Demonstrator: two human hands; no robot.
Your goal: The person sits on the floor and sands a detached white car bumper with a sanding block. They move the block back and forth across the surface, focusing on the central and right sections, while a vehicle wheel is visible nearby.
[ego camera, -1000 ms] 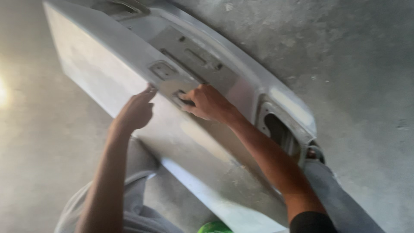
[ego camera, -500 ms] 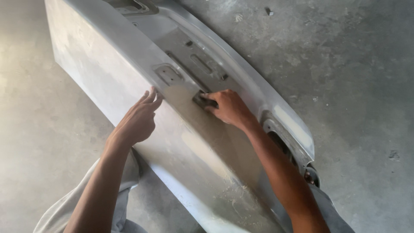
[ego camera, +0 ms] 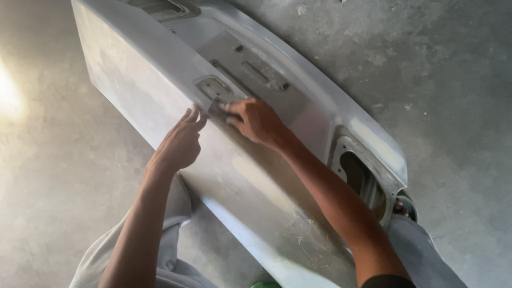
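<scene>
Slid up toward recessed handle pocket (ego camera: 214, 87), right hand (ego camera: 256, 120) pinching grey sanding pad (ego camera: 217, 108); left hand (ego camera: 178, 144) flat, unclenched, on primed car panel (ego camera: 133, 80) over concrete floor (ego camera: 453, 106).

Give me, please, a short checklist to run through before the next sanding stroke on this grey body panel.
1. Right hand has the small grey sanding piece under its fingertips: ok.
2. Left hand steadies the grey body panel, fingers flat beside the sanding piece: ok.
3. Sanding piece sits just below the small rectangular recess, not inside it: ok.
4. Panel rests steadily on the concrete floor: cannot tell, its lower edge is hidden.
5. Surface ahead of the stroke is free of loose items: ok.
6. Grit condition of the sanding piece: cannot tell, too small and blurred.
</scene>
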